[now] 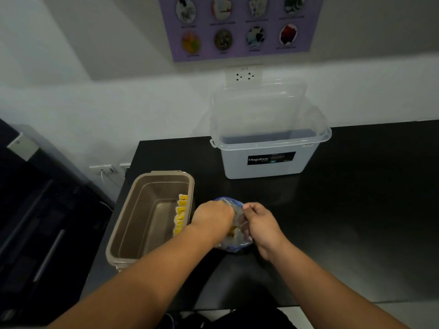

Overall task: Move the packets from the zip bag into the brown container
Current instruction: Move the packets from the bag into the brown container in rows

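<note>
Both my bare forearms reach forward and meet over the zip bag (pixel 237 244). My left hand (pixel 212 216) sits knuckles-up on its left side, fingers curled down out of sight. My right hand (pixel 257 222) pinches its right edge.

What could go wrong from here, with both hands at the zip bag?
The right hand pinches the rim of the limp zip bag; if that pinch slips, the packets may spill onto the black table. The brown container seems to sit close to the table's left edge, so a nudge from the left hand or its forearm could shift it off.
</note>
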### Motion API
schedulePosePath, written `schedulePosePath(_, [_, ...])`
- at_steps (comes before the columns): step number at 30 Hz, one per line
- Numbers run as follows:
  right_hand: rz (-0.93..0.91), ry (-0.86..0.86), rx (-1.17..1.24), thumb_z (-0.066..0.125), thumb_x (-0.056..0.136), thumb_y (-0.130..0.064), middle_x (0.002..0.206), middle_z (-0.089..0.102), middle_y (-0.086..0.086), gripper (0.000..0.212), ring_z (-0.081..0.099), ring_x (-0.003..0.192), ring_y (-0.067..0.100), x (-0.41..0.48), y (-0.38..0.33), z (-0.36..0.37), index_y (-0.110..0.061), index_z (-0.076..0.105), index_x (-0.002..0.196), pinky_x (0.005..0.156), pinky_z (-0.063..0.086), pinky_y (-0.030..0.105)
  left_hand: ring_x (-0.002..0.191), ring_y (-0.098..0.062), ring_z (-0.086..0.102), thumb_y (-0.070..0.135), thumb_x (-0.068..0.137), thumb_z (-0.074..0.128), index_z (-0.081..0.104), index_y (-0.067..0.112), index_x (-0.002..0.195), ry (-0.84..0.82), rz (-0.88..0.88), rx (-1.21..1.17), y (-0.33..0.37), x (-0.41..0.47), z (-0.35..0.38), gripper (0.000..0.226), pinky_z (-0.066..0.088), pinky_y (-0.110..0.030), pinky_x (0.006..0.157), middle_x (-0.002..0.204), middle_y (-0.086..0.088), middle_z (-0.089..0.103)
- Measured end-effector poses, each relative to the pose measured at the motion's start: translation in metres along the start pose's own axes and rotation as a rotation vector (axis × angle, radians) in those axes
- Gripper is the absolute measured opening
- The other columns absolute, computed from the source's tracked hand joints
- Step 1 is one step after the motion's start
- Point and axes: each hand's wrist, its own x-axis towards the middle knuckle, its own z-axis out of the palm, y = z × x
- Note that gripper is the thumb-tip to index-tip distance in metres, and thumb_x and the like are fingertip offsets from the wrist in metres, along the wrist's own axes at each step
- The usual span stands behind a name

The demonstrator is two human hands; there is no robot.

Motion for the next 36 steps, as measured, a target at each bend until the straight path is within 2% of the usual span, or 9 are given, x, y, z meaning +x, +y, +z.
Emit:
schedulePosePath(2, [0.0,-0.008,-0.009,0.052,0.107,-0.026,0.108,0.073,0.019,0.016,0.067,0.083,0.027,0.002,0.0,0.0,-0.019,0.067,0.109,0.086,0.059,0.045,0.111,-0.03,0.064,0.023,0.091,0.069,0.065,0.011,0.123,0.0,-0.007,0.013,-0.001,0.0,0.002,0.034,0.051,-0.04,0.087,0.122,-0.011,0.065])
schedulePosePath(6, [-0.008,-0.016,0.007,0.052,0.107,-0.024,0.094,0.07,0.01,0.017,0.062,0.076,0.02,0.008,-0.001,-0.001,-0.017,0.067,0.109,0.075,0.056,0.039,0.1,-0.026,0.066,0.021,0.095,0.059,0.071,0.019,0.117,0.135,0.022,-0.066,-0.012,-0.009,-0.005,0.025,0.056,-0.038,0.084,0.115,-0.008,0.066])
schedulePosePath(10, [-0.02,0.0,0.022,0.051,0.108,-0.021,0.083,0.065,0.005,0.017,0.056,0.063,0.011,0.012,-0.004,0.001,-0.014,0.066,0.107,0.06,0.046,0.027,0.093,-0.021,0.069,0.024,0.091,0.065,0.078,0.028,0.1,0.232,0.069,-0.236,-0.032,-0.027,-0.022,0.016,0.057,-0.036,0.084,0.099,0.001,0.072])
schedulePosePath(15, [0.003,0.01,-0.003,0.051,0.108,-0.022,0.088,0.065,0.007,0.015,0.053,0.064,0.013,0.022,-0.011,0.008,-0.017,0.066,0.105,0.058,0.043,0.029,0.079,-0.004,0.067,0.03,0.087,0.076,0.078,0.028,0.089,0.413,0.055,-0.43,-0.078,-0.057,-0.044,0.003,0.053,-0.024,0.076,0.085,0.012,0.073])
schedulePosePath(19, [0.026,0.002,0.029,0.053,0.107,-0.02,0.088,0.063,0.008,0.013,0.051,0.064,0.013,0.031,-0.016,0.014,-0.016,0.065,0.106,0.054,0.04,0.029,0.077,-0.006,0.064,0.029,0.084,0.08,0.076,0.031,0.085,0.536,-0.071,-0.465,-0.129,-0.07,-0.061,0.004,0.046,-0.024,0.072,0.081,0.013,0.07])
schedulePosePath(24, [0.014,0.019,0.038,0.051,0.106,-0.016,0.089,0.062,0.01,0.012,0.049,0.061,0.014,0.04,-0.025,0.024,-0.016,0.064,0.106,0.052,0.039,0.029,0.084,-0.014,0.065,0.025,0.089,0.074,0.077,0.029,0.09,0.451,-0.23,-0.268,-0.175,-0.052,-0.055,0.005,0.051,-0.027,0.075,0.092,0.005,0.071])
schedulePosePath(27, [0.015,0.02,0.039,0.052,0.106,-0.016,0.09,0.062,0.009,0.012,0.048,0.059,0.014,0.043,-0.03,0.027,-0.016,0.063,0.107,0.05,0.039,0.028,0.083,-0.02,0.065,0.02,0.09,0.067,0.075,0.028,0.09,0.367,-0.298,-0.135,-0.182,-0.029,-0.041,0.012,0.052,-0.03,0.07,0.095,0.0,0.069])
schedulePosePath(32, [0.03,0.018,0.064,0.051,0.107,-0.016,0.086,0.061,0.008,0.012,0.044,0.051,0.012,0.042,-0.025,0.026,-0.013,0.063,0.111,0.045,0.037,0.027,0.082,-0.023,0.068,0.019,0.089,0.067,0.073,0.016,0.099,0.286,-0.314,-0.05,-0.173,0.002,-0.014,0.011,0.061,-0.039,0.08,0.091,-0.005,0.068])
schedulePosePath(36, [0.045,0.008,0.077,0.052,0.107,-0.017,0.087,0.061,0.008,0.012,0.043,0.048,0.011,0.042,-0.024,0.025,-0.014,0.063,0.112,0.044,0.036,0.026,0.085,-0.021,0.065,0.031,0.091,0.069,0.069,0.013,0.1,0.242,-0.281,-0.006,-0.159,0.017,0.001,0.021,0.056,-0.033,0.079,0.092,-0.005,0.065])
